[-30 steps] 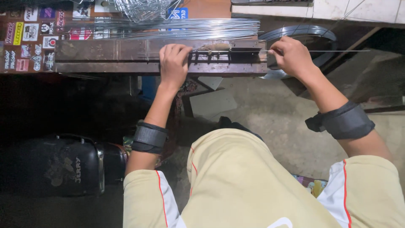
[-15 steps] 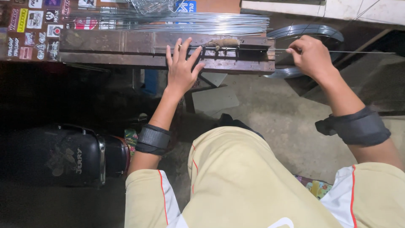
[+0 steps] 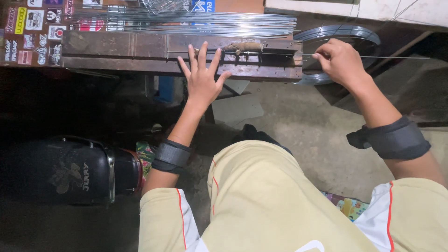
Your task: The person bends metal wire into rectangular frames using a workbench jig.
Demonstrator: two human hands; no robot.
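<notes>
My left hand is lifted with fingers spread, its fingertips reaching over the front edge of a long worn wooden bench near a small metal jig fixed on top. My right hand pinches a thin straight wire that runs from the jig out to the right. Behind that hand lies a coil of grey wire. Both wrists wear dark bands. My tan trousers fill the lower middle.
A bundle of straight cut wires lies along the back of the bench. Stickers cover a panel at the far left. A black container stands on the floor at lower left. Concrete floor lies under the bench.
My left hand has lifted off the jig and opened its fingers wide. My right hand stays on the wire, shifted slightly right and lower in view.
</notes>
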